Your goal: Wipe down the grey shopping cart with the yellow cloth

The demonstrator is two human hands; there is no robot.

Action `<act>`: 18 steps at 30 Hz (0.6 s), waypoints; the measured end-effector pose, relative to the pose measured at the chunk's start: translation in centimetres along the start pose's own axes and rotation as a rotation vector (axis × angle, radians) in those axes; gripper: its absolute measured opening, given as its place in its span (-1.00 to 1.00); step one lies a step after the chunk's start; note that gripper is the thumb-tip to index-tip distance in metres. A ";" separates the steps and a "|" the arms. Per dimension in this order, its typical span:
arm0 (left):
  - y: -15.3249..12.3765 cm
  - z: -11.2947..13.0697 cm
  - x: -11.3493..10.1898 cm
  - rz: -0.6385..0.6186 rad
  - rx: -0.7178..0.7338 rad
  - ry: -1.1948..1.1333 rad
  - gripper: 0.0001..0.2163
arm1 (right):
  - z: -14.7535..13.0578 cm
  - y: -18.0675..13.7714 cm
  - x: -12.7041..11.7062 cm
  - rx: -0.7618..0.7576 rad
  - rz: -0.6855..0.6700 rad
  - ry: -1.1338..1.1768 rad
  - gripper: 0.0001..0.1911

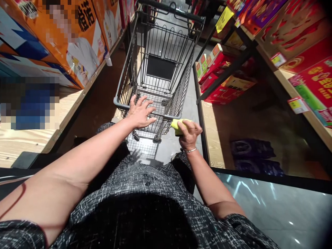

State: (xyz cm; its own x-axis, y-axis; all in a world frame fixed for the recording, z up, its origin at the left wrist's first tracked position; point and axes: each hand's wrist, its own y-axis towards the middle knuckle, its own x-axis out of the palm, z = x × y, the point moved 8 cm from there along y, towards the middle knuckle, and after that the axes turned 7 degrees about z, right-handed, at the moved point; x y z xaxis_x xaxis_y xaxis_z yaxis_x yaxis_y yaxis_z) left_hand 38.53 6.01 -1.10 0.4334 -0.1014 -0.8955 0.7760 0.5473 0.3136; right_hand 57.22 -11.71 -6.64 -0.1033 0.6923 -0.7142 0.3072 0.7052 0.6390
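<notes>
The left hand point(140, 112) lies flat, fingers spread, on the cart's point(155, 65) near rim; the right hand point(189, 134) clutches a yellow object point(177, 125).

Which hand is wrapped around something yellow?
The right hand, wearing a bracelet, clasps the yellow thing; the left hand lies open on the cart handle.

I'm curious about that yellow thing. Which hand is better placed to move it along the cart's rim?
Right, probably. The right hand has its grip on the yellow thing at the near rim of the cart. The left hand lies flat on that rim with fingers spread, holding nothing.
</notes>
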 end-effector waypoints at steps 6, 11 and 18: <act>-0.2 0.6 0.3 -0.081 0.032 0.159 -0.43 | -1.1 1.3 1.4 -0.012 0.048 0.064 -0.59; -0.3 0.3 0.5 -0.113 0.027 0.205 -0.35 | -3.2 -3.8 6.7 -0.090 -0.235 0.003 -0.58; -0.1 0.3 0.3 -0.048 0.016 0.133 -0.54 | -4.9 0.9 -1.0 -0.072 -0.032 -0.008 -0.46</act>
State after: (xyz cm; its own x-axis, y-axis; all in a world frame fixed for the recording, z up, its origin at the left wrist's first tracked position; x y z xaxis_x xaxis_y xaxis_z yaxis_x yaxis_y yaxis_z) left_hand 38.75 5.62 -1.33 0.3321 -0.0158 -0.9431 0.8018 0.5314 0.2734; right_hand 52.95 -10.97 -3.93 -0.1048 0.6680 -0.7367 0.2349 0.7365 0.6344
